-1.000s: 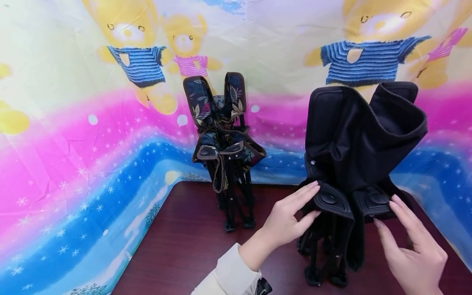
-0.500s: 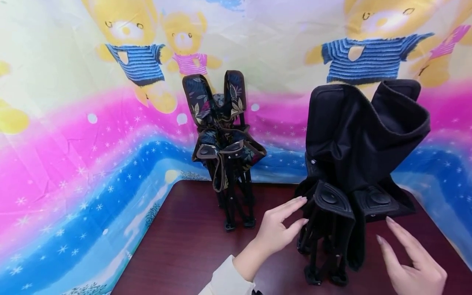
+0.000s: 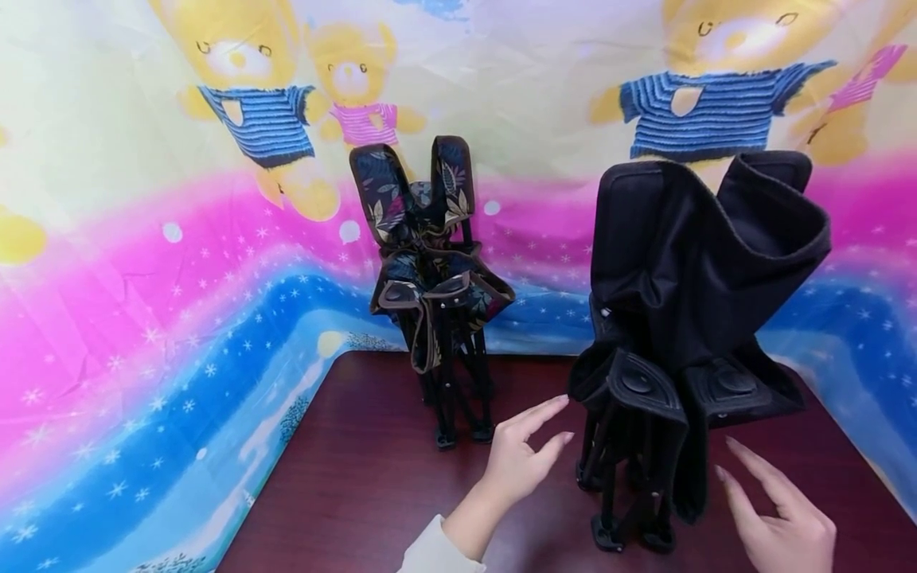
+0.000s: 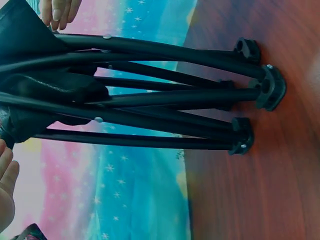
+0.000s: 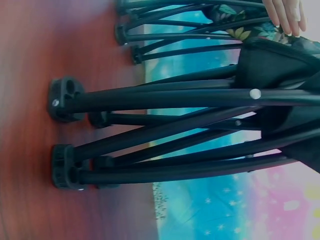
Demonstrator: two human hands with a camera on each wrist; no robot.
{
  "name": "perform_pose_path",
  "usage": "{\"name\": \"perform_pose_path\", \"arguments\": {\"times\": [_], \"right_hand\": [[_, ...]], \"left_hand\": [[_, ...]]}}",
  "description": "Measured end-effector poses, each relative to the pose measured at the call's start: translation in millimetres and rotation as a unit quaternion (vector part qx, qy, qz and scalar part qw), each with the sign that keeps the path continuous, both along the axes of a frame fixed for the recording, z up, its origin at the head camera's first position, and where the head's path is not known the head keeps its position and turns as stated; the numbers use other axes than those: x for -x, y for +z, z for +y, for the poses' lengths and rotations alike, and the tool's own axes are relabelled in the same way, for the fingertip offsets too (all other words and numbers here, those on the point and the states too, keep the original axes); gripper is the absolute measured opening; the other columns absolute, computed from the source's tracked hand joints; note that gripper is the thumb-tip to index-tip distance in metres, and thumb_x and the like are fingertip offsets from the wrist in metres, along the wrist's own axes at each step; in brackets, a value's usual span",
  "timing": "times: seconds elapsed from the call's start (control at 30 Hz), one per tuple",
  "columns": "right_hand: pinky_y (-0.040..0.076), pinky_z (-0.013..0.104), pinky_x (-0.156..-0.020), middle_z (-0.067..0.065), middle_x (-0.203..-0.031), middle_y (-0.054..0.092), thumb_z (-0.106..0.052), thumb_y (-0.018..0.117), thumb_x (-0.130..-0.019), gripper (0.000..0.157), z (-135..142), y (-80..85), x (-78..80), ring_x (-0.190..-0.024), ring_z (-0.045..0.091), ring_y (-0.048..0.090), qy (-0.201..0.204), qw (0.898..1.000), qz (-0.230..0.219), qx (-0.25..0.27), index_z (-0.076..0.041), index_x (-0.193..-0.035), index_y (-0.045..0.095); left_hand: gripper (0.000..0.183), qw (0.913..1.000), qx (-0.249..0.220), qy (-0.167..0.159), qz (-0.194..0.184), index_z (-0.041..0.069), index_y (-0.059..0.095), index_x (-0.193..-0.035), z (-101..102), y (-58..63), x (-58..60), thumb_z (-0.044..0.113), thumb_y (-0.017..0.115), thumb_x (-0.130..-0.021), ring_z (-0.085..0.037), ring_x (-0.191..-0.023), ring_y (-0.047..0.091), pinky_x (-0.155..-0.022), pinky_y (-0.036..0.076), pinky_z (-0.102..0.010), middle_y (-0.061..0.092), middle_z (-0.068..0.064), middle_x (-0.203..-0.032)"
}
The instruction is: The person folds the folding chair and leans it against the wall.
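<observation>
A black folding camp chair [image 3: 705,263] stands folded upright on the dark red table, cup holders facing me. In the head view, my left hand [image 3: 519,450] is at its left side, fingers extended and fingertips right at the edge of the seat cloth. My right hand [image 3: 784,509] hovers below the right armrest, thumb and fingers apart, holding nothing. The bunched legs [image 4: 175,100] with their plastic feet [image 5: 65,100] show in both wrist views. A smaller folding chair with a leaf print [image 3: 430,255] stands folded further back on the left.
The dark red table [image 3: 344,477] has a rounded back corner behind the smaller chair. A printed backdrop with bears [image 3: 265,127] hangs close behind the table and along its left side.
Both hands have come off the black camp chair's armrests and drawn down towards me, the left one also leftward. Both folded chairs have stayed standing in place.
</observation>
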State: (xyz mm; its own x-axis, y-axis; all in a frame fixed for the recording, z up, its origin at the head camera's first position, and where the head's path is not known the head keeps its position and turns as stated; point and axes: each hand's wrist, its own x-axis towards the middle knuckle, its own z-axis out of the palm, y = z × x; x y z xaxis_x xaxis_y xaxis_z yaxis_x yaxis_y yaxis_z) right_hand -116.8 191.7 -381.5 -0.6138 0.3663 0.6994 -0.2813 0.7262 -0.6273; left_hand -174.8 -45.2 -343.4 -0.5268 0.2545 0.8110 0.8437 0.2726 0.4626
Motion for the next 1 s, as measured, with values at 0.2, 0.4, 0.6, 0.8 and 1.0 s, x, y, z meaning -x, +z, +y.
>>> {"name": "perform_pose_path", "arguments": {"times": [0.2,0.4,0.6,0.8,1.0], "right_hand": [[0.028,-0.002,-0.073,-0.043,-0.099,0.041,0.008,0.070,-0.063,0.042,1.9,-10.0,3.4,-0.089,-0.025,0.039,-0.003,1.000,-0.018,-0.008,-0.003,-0.103,0.064],[0.027,-0.003,-0.071,-0.045,-0.097,0.040,0.008,0.069,-0.063,0.040,2.8,-22.0,5.4,-0.086,-0.026,0.038,-0.003,1.000,-0.025,-0.003,-0.002,-0.101,0.064],[0.026,-0.002,-0.070,-0.047,-0.091,0.039,0.005,0.067,-0.068,0.035,3.1,-28.0,6.8,-0.082,-0.028,0.037,-0.007,0.999,-0.043,0.017,-0.005,-0.101,0.065],[0.028,-0.001,-0.070,-0.040,-0.087,0.047,0.003,0.067,-0.068,0.030,8.8,-46.5,11.9,-0.081,-0.025,0.040,0.011,0.998,-0.045,0.052,-0.004,-0.097,0.067],[0.030,0.003,-0.067,-0.005,-0.091,0.065,-0.006,0.069,-0.070,0.031,12.2,-59.3,14.5,-0.078,-0.027,0.036,-0.018,0.991,-0.118,0.058,-0.008,-0.100,0.066]], "left_hand": [[0.038,0.9997,0.003,-0.003,-0.025,-0.005,0.058,-0.107,-1.2,-30.8,9.5,-0.003,0.066,-0.070,-0.017,-0.098,0.055,-0.080,0.044,-0.023,0.060,-0.014,-0.103],[0.037,0.9985,0.008,-0.011,-0.053,-0.001,0.058,-0.110,0.9,-48.5,11.0,0.001,0.065,-0.073,-0.013,-0.101,0.053,-0.082,0.043,-0.023,0.059,-0.009,-0.106],[0.036,0.9955,0.009,-0.017,-0.092,-0.002,0.059,-0.107,5.0,-49.7,4.9,-0.001,0.065,-0.072,-0.015,-0.098,0.055,-0.081,0.043,-0.022,0.060,-0.012,-0.103],[0.033,0.9881,-0.004,-0.025,-0.151,-0.004,0.061,-0.103,11.0,-48.7,-5.2,-0.004,0.066,-0.070,0.004,-0.047,0.043,-0.047,0.041,-0.009,0.062,-0.015,-0.098],[0.034,0.9858,0.030,-0.007,-0.165,0.000,0.062,-0.104,18.7,-80.4,1.5,0.002,0.067,-0.071,-0.003,-0.086,0.056,-0.070,0.044,-0.012,0.062,-0.006,-0.100]]}}
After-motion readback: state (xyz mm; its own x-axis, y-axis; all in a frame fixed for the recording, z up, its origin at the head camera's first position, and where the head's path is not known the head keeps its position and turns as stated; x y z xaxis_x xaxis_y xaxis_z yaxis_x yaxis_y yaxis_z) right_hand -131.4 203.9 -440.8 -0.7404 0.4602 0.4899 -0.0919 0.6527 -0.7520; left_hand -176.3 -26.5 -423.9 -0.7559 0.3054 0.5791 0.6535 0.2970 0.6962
